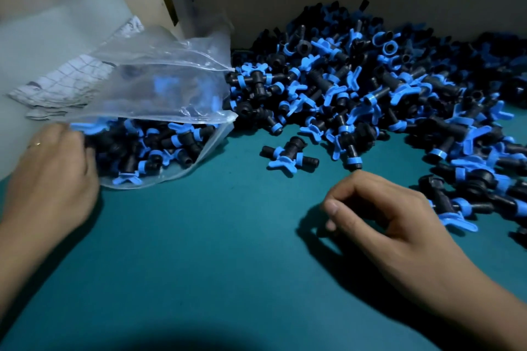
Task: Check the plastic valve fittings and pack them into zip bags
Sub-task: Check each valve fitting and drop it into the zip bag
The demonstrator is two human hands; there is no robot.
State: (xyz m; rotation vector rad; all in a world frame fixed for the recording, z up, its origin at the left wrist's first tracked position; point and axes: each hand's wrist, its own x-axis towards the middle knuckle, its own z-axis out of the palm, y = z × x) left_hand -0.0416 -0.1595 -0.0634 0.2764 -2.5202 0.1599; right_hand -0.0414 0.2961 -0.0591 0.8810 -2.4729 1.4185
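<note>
The left hand [54,177] grips the lower edge of a clear zip bag [159,88] part-filled with black-and-blue valve fittings [148,148], lying on the teal worktop [214,251]. The right hand [393,222] hovers empty, fingers loosely curled, near the large loose pile of fittings [370,88] and one stray fitting [288,155].

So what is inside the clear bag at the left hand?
The clear bag holds many black and blue valve fittings, piled toward its lower side. The left hand covers the bag's near corner, hiding what lies there.
</note>
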